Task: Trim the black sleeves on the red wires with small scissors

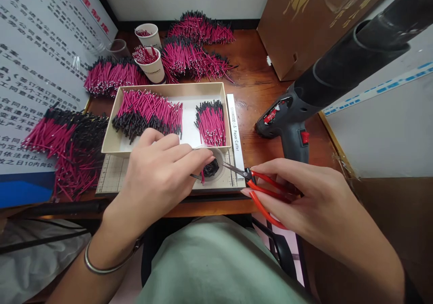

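My left hand (pixel 158 173) pinches a short red wire (pixel 202 177) over a small clear dish (pixel 214 165) holding black tube bits. My right hand (pixel 304 200) grips red-handled pliers (pixel 260 191), whose jaws point left toward the dish and the wire tip. A shallow cardboard tray (pixel 169 89) just beyond holds two bundles of red wires with black ends (pixel 149 112). The tray and dish rest on a paper cutter board (pixel 115 173).
Piles of red wires (pixel 192 56) cover the wooden desk at left and back, with two paper cups (pixel 152 65) of wires. A black heat gun (pixel 291 119) stands at right, a cardboard box (pixel 304 20) behind it. A printed sign leans at left.
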Motion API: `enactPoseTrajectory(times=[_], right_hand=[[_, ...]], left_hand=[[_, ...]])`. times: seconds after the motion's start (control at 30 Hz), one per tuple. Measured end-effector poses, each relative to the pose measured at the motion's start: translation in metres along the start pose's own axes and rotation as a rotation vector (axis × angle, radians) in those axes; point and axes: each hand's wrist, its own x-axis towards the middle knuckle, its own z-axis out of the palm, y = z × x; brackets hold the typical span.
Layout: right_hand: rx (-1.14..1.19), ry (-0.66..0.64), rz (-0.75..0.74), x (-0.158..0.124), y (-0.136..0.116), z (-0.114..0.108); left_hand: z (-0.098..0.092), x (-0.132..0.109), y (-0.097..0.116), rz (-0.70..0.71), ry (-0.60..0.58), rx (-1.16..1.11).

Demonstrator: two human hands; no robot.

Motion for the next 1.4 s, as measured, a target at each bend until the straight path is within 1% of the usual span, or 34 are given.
enactPoseTrajectory(times=[0.17, 0.27, 0.37, 0.5, 0.57, 0.63, 0.7, 0.83, 1.03, 1.2, 1.4], right_hand=[[0.016, -0.038, 0.097, -0.005, -0.002, -0.004], [0.019, -0.03, 0.132, -0.009, -0.002, -0.005], [0.053, 0.02, 0.117, -0.011, 0.001, 0.0], [0.112, 0.096, 0.082, -0.012, 0.006, 0.008], [0.124, 0.1, 0.064, -0.012, 0.006, 0.009], [0.134, 0.1, 0.057, -0.011, 0.007, 0.01], [0.14, 0.108, 0.065, -0.012, 0.007, 0.01], [0.159, 0.166, 0.079, -0.013, 0.009, 0.015], [0.175, 0.156, 0.139, -0.011, 0.007, 0.016], [0.196, 0.15, 0.153, -0.011, 0.004, 0.015], [0.171, 0.123, 0.165, -0.009, 0.002, 0.016]], left_hand=[[-0.001, 0.004, 0.006, -0.05, -0.063, -0.044], [-0.002, 0.003, 0.008, -0.127, -0.088, -0.123], [-0.003, 0.002, 0.008, -0.194, -0.094, -0.194], [-0.002, 0.004, 0.009, -0.166, -0.076, -0.189], [-0.001, 0.005, 0.01, -0.155, -0.073, -0.173], [0.0, 0.005, 0.01, -0.174, -0.063, -0.172], [0.0, 0.005, 0.011, -0.241, -0.056, -0.198], [0.0, 0.004, 0.011, -0.409, -0.077, -0.32], [0.002, 0.002, 0.012, -0.505, -0.059, -0.496], [0.003, 0.004, 0.014, -0.517, -0.033, -0.548], [0.006, 0.007, 0.014, -0.459, -0.006, -0.466]])
